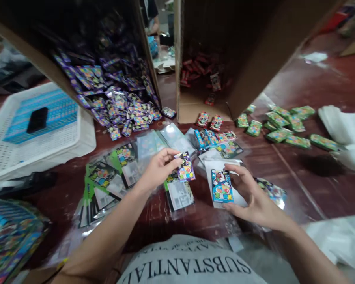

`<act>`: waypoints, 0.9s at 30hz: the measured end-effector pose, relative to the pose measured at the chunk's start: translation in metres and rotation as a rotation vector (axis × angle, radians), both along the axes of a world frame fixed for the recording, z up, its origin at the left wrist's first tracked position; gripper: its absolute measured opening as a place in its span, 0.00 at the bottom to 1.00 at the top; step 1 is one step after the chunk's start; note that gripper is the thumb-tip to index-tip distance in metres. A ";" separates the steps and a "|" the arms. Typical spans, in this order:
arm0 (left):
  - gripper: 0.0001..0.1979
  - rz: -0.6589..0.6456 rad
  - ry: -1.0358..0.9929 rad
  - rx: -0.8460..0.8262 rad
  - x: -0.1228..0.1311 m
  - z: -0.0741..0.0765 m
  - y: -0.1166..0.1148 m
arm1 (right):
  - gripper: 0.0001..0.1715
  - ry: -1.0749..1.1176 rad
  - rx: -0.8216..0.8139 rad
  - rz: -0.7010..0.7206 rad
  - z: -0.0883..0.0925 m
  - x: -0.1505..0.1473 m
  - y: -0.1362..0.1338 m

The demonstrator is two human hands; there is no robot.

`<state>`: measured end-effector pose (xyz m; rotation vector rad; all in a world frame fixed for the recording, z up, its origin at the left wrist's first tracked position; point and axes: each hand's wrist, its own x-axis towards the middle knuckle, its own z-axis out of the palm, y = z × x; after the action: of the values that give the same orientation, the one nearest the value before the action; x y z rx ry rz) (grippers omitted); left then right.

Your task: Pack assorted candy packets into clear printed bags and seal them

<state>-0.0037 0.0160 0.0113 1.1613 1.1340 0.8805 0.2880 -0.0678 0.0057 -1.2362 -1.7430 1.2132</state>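
While the left hand [162, 167] pinches a purple packet [185, 169] to the left of a blue packet [222, 187], the right hand [251, 197] grips the blue packet between thumb and finger over a white sheet [208, 170]. The step in hand appears to be packet handling; the next move likely calls for a light edge grip. Beyond the blue packet, two cartons [195, 110] stand on the dark-red bench [298, 177]; another person's arm [155, 24] shows farther back.

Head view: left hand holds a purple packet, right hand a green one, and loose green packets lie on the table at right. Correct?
Not quite: the head view shows the right hand holding a blue packet, not green. The left hand does hold a purple packet, and loose green packets lie at right.
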 end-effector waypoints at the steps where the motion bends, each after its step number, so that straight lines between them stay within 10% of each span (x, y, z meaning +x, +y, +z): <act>1: 0.13 -0.031 -0.005 -0.015 0.011 -0.003 -0.010 | 0.46 0.091 -0.096 -0.060 -0.001 0.001 -0.013; 5: 0.12 -0.151 0.072 0.010 0.043 -0.011 -0.043 | 0.31 0.523 -0.444 -0.284 -0.001 -0.004 -0.047; 7: 0.14 -0.210 0.119 0.117 0.049 -0.010 -0.051 | 0.39 0.611 -0.534 -0.347 -0.003 -0.008 -0.055; 14: 0.15 -0.475 0.635 1.029 0.062 -0.008 -0.063 | 0.44 0.628 -0.456 -0.408 -0.016 -0.001 -0.066; 19: 0.18 -0.736 0.766 1.004 0.070 -0.030 -0.065 | 0.34 0.877 -0.490 -0.428 -0.024 0.001 -0.065; 22: 0.44 -0.700 0.777 0.909 0.062 -0.025 -0.059 | 0.36 0.878 -0.477 -0.438 -0.026 0.007 -0.065; 27: 0.64 -0.692 0.859 0.830 0.066 -0.019 -0.044 | 0.38 0.176 -0.099 -0.346 -0.019 0.028 -0.054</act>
<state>0.0624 -0.0284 -0.0075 2.5846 0.8690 0.2505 0.3158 -0.1215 -0.0130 -1.3761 -1.2922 1.1719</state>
